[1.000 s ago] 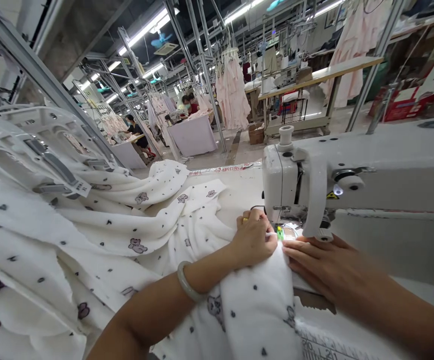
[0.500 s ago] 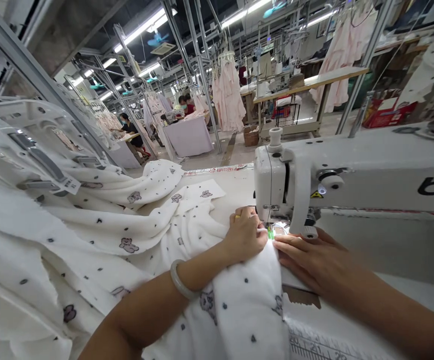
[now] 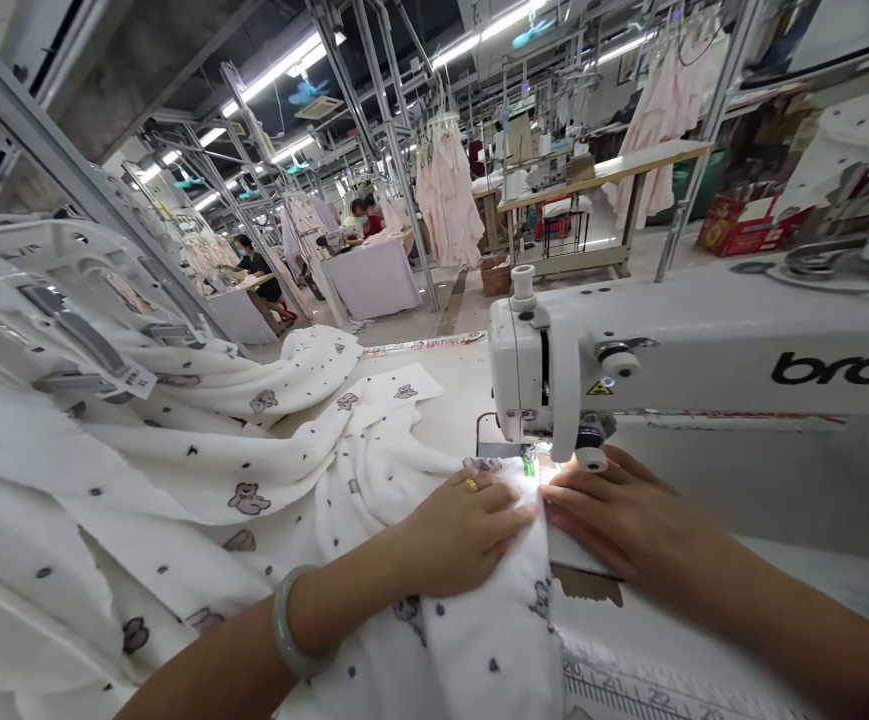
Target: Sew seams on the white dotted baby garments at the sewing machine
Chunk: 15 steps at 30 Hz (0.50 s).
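Note:
A white fabric (image 3: 479, 640) printed with small bears and dots lies under the needle area of a white sewing machine (image 3: 524, 375). My left hand (image 3: 453, 525) rests flat on this cloth, just left of and in front of the presser foot, its fingers stretched toward the seam edge. It wears a ring and a pale bangle. At the cloth's right edge, beside the lit needle area, my right hand (image 3: 621, 510) has its fingers extended, fingertips touching the edge. Its thumb is hidden. A green guide mark (image 3: 529, 467) glows at the presser foot.
More of the printed fabric heaps at left below white plastic hangers (image 3: 66, 260) with a size tag. A printed ruler scale (image 3: 629, 690) runs along the front table edge. Farther back are pink garments (image 3: 449, 190), a wooden-edged table (image 3: 606, 180), a red box (image 3: 749, 220) and people at work.
My left hand has come back from beside the needle toward me and flattened from a curled grip on the cloth. My right hand stays at the edge. The view has shifted slightly right.

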Motion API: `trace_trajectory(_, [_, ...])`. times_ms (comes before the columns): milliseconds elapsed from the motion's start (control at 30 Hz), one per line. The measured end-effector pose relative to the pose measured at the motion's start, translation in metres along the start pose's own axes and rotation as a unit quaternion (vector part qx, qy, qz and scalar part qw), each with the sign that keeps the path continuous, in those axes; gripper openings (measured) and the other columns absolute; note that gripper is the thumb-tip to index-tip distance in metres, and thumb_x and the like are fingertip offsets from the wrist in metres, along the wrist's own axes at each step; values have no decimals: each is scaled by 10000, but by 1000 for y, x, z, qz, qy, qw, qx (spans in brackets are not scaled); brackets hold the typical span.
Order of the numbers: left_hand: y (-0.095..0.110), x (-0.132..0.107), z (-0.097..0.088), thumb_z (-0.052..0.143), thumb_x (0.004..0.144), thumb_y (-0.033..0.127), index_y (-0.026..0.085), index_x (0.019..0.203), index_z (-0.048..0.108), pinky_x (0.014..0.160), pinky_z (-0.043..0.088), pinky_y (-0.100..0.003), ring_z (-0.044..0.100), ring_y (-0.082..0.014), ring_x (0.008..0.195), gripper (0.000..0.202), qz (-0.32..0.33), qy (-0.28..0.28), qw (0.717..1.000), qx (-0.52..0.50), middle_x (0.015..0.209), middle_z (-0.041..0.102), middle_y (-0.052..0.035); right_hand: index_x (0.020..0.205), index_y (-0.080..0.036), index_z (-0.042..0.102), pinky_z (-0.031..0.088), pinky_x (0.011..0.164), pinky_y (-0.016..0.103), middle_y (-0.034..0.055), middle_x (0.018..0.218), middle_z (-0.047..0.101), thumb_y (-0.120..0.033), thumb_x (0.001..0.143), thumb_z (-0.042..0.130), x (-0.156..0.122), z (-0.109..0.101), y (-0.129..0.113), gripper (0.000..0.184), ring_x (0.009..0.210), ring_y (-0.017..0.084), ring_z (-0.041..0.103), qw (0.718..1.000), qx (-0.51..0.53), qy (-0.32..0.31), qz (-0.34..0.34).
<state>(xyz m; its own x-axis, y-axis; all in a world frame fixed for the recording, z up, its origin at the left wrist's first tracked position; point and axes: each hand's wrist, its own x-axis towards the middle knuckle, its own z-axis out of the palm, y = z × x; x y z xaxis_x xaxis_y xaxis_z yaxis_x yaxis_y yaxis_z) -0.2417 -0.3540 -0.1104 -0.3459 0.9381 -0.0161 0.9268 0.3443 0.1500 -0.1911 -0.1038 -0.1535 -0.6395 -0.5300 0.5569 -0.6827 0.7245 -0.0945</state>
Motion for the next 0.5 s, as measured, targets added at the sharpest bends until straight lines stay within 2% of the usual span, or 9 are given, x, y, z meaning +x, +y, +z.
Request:
trace_trajectory(100, [-3, 6, 10, 396, 1064, 206, 182, 1375, 605, 1110, 421, -425, 619, -278, 1186, 375, -6, 13, 1000, 13, 1302, 679, -119, 1056, -255, 666, 316, 1073, 427, -14, 992, 748, -262, 1135, 363, -3, 2, 6, 313, 860, 184, 667, 1000, 2, -3, 0])
trace_trajectory(167, [-10, 14, 13, 406, 1058, 198, 178, 1376, 612, 1117, 427, -436, 623, -284, 1200, 379, -11, 23, 1000, 16, 1302, 677, -130, 1059, -264, 682, 360, 1032, 437, -8, 981, 752, -287, 1131, 392, -5, 4, 10, 301, 832, 194, 660, 1000, -1, -2, 5])
trace_trajectory(267, [-23, 26, 11, 422, 1052, 185, 182, 1343, 639, 1121, 439, -452, 624, -284, 1225, 363, -14, 32, 999, -2, 1302, 682, -136, 1040, -277, 715, 426, 947, 431, 8, 935, 753, -304, 1116, 428, -6, 5, 15, 298, 814, 212, 651, 1000, -6, -2, 14])
trace_trajectory(367, [-33, 30, 4, 408, 1083, 224, 212, 1319, 655, 1158, 416, -447, 576, -278, 1339, 342, -12, 18, 999, -24, 1347, 675, -119, 1055, -280, 736, 450, 919, 427, 20, 929, 752, -306, 1102, 454, -5, 2, 17, 287, 813, 219, 654, 1000, -1, -5, 15])
trace_trajectory(433, [-30, 26, -4, 395, 1102, 265, 209, 1325, 648, 1177, 402, -458, 539, -285, 1392, 341, -13, -8, 999, -29, 1413, 642, -121, 1074, -270, 732, 442, 930, 428, 22, 954, 755, -312, 1106, 451, -5, -1, 17, 286, 823, 215, 659, 1000, 9, -10, -2])
trace_trajectory(500, [-18, 16, -11, 431, 1101, 336, 180, 1307, 648, 1168, 415, -481, 553, -308, 1362, 337, -22, -21, 999, -30, 1426, 622, -143, 1079, -261, 715, 419, 965, 426, 16, 974, 752, -322, 1116, 446, -4, -6, 15, 278, 863, 210, 666, 999, 22, -19, -27])
